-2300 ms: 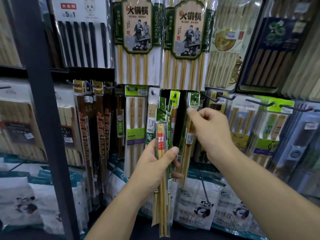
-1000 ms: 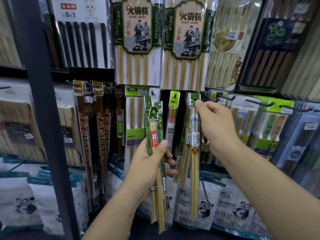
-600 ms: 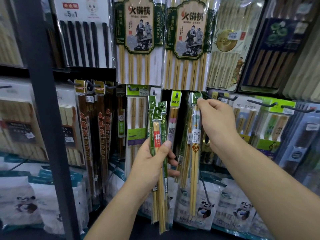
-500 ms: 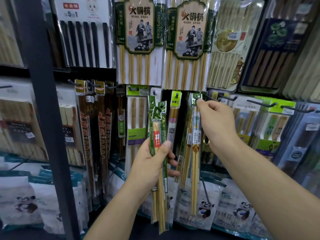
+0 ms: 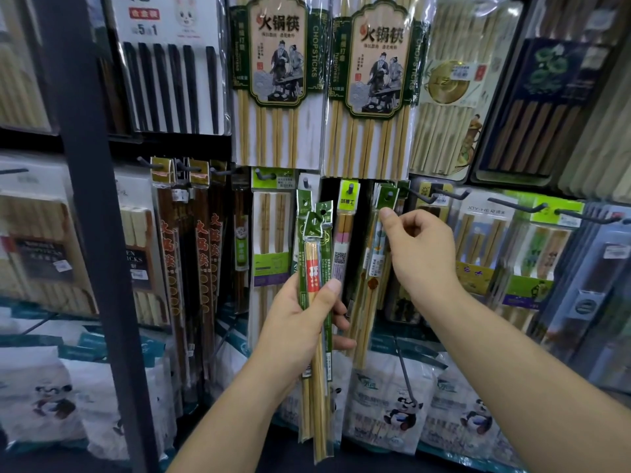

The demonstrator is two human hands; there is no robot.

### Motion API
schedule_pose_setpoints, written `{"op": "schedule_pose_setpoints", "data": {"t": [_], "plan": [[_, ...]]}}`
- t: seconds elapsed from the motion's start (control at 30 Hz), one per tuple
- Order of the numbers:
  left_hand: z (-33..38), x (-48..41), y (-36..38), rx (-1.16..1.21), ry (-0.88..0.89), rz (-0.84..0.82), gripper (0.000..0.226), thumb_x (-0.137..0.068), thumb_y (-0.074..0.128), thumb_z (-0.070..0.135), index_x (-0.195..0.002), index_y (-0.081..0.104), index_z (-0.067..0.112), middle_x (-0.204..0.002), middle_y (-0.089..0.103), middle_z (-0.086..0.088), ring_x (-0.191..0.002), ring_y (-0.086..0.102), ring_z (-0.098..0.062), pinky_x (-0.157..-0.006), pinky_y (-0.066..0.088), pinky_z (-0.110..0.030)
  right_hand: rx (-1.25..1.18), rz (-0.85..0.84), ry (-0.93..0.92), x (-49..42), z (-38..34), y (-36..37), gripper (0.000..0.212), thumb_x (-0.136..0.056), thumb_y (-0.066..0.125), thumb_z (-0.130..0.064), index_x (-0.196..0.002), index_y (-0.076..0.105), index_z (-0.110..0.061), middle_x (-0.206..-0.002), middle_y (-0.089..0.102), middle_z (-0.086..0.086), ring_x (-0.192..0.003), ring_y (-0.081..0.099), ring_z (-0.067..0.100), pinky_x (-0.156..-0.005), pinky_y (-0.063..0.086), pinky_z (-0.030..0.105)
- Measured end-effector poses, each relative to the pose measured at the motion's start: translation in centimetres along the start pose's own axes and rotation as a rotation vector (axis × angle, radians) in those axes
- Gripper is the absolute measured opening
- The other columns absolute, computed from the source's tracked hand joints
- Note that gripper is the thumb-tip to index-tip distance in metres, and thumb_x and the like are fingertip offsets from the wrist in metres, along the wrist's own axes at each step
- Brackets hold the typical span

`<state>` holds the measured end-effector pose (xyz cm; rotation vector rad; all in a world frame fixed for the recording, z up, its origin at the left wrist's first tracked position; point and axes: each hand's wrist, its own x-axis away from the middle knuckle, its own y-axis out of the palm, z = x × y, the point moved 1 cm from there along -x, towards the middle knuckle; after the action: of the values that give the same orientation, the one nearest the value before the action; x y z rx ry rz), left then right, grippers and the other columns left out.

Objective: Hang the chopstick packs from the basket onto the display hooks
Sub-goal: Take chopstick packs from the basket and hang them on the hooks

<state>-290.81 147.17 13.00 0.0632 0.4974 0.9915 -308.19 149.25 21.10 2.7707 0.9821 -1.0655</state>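
Gripping a bundle of chopstick packs in the left hand, with fingers wrapped round the back and thumb laid across the front just beside the red label. Holds the bundle upright, long axis near vertical with a slight lean, green header cards with punched holes pointing up and stick tips pointing down past the wrist. Clasps it roughly a third of the way down, leaving the headers well above the fingers and the longer lower part hanging below the palm. Shows at least three overlapping green headers; cannot count the packs beyond that.

Curls the right hand loosely, thumb tip at the lower edge of the green header of a hung pack. Touching or just beside it: cannot tell, and shows no clear pinch. Hangs that pack straight down among others on the same peg, tips downward, with the peg itself hidden behind the header. Covers part of the neighbouring packs with the right hand and wrist.

Further out: display hooks to the right, large bamboo packs above and cut off at the top edge, panda-printed bags below, a dark upright post at left, blurred.
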Motion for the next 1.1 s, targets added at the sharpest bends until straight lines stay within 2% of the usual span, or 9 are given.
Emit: {"op": "schedule_pose_setpoints", "data": {"t": [0.2,0.27,0.37,0.47,0.6,0.77,0.97,1.03,1.1], "plan": [[0.0,0.1,-0.1,-0.007,0.005,-0.009,0.009,-0.085,0.07,0.043,-0.083,0.068,0.034,-0.078,0.067,-0.001,-0.068,0.067,-0.017,-0.057,0.061,-0.038,-0.018,-0.018,0.06,-0.8,0.4,0.5,0.042,-0.097,0.062,-0.049,-0.073,0.058,-0.015,-0.062,0.052,-0.005,-0.064,0.056,0.016,-0.063,0.043,0.032],[0.0,0.1,-0.1,-0.007,0.004,-0.007,0.01,-0.085,0.07,0.043,-0.084,0.068,0.033,-0.078,0.067,-0.002,-0.069,0.067,-0.017,-0.057,0.061,-0.038,-0.032,-0.024,0.08,-0.9,0.4,0.6,0.042,-0.097,0.062,-0.05,-0.074,0.056,-0.015,-0.066,0.054,-0.002,-0.075,0.066,0.026,-0.07,0.053,0.04],[0.0,0.0,-0.1,-0.002,0.001,-0.001,0.009,-0.085,0.071,0.042,-0.084,0.069,0.033,-0.077,0.066,-0.002,-0.068,0.067,-0.017,-0.057,0.061,-0.038,-0.051,-0.002,0.089,-0.4,0.1,0.5,0.04,-0.096,0.063,-0.048,-0.074,0.05,-0.017,-0.069,0.054,0.003,-0.08,0.069,0.033,-0.077,0.057,0.044],[0.0,0.0,0.1,0.005,0.005,-0.005,0.006,-0.087,0.071,0.039,-0.084,0.069,0.034,-0.076,0.066,-0.001,-0.067,0.067,-0.017,-0.057,0.061,-0.037,-0.057,-0.011,0.046,0.8,-0.2,0.4,0.037,-0.096,0.064,-0.045,-0.074,0.054,-0.018,-0.066,0.055,-0.001,-0.07,0.064,0.02,-0.067,0.051,0.035],[-0.3,-0.1,0.2,0.002,0.007,-0.028,0.003,-0.095,0.07,0.028,-0.092,0.07,0.029,-0.076,0.067,0.0,-0.068,0.068,-0.017,-0.058,0.061,-0.038,-0.17,-0.21,-0.004,2.9,-1.5,0.4,0.021,-0.096,0.066,-0.04,-0.083,0.069,-0.024,-0.075,0.069,-0.002,-0.063,0.058,0.002,-0.058,0.049,0.018],[-0.5,0.0,0.5,0.006,-0.011,-0.109,0.02,-0.088,0.072,0.035,-0.098,0.065,0.019,-0.076,0.069,-0.001,-0.069,0.07,-0.02,-0.061,0.062,-0.04,-0.242,-0.346,0.018,3.4,-2.7,0.4,0.015,-0.095,0.069,-0.03,-0.088,0.076,-0.019,-0.067,0.065,-0.009,-0.059,0.056,0.002,-0.052,0.044,0.014],[-1.0,-0.4,0.0,0.099,-0.058,0.019,0.017,-0.087,0.075,0.04,-0.089,0.068,0.025,-0.093,0.071,-0.013,-0.086,0.076,-0.034,-0.073,0.064,-0.048,-0.288,-0.199,0.055,2.3,-2.9,-0.6,0.019,-0.099,0.064,-0.021,-0.08,0.071,-0.021,-0.068,0.06,0.0,-0.055,0.054,0.007,-0.049,0.045,0.016],[-1.0,-0.5,-0.4,-0.042,-0.031,0.068,0.021,-0.088,0.073,0.048,-0.086,0.068,0.028,-0.093,0.073,-0.005,-0.093,0.075,-0.026,-0.081,0.061,-0.044,-0.31,-0.14,0.093,1.6,-3.0,-0.9,0.023,-0.099,0.063,-0.022,-0.077,0.07,-0.024,-0.068,0.059,-0.001,-0.055,0.052,0.008,-0.048,0.043,0.017],[-0.9,-0.5,-0.5,-0.09,-0.022,0.082,0.023,-0.089,0.068,0.047,-0.089,0.068,0.025,-0.085,0.073,0.001,-0.084,0.073,-0.015,-0.077,0.061,-0.034,-0.318,-0.1,0.108,1.0,-3.0,-1.1,0.024,-0.099,0.063,-0.022,-0.076,0.07,-0.023,-0.067,0.057,-0.003,-0.056,0.05,0.009,-0.047,0.041,0.016]]}}
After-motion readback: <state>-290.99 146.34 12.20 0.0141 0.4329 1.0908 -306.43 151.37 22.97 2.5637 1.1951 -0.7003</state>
